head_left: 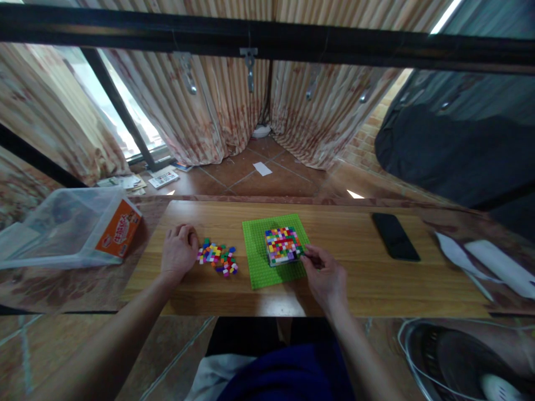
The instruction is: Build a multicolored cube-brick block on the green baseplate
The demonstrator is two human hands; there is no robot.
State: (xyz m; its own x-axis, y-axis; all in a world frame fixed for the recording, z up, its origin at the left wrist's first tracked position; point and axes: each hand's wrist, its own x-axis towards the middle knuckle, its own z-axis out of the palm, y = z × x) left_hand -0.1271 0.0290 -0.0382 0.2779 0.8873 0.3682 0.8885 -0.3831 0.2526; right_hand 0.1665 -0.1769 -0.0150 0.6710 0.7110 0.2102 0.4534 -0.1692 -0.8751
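Observation:
A block of small multicoloured toy bricks (284,244) stands on a green studded baseplate (256,253) in the middle of the table. My right hand (324,274) is at the block's right side, thumb and fingertips pinched together by its edge. Whatever may be between those fingertips is too small to make out. Left of the baseplate lies a loose pile of small bricks (215,255) in many colours. Beside the pile's left end, my left hand (179,250) rests on the table with its fingers curled in; their undersides are hidden.
A black phone (395,236) lies on the wooden table (351,295) to the right, with white papers (499,267) beyond it. At the left stands a clear plastic bin (71,223) with an orange label. A dark metal bar (267,36) crosses above.

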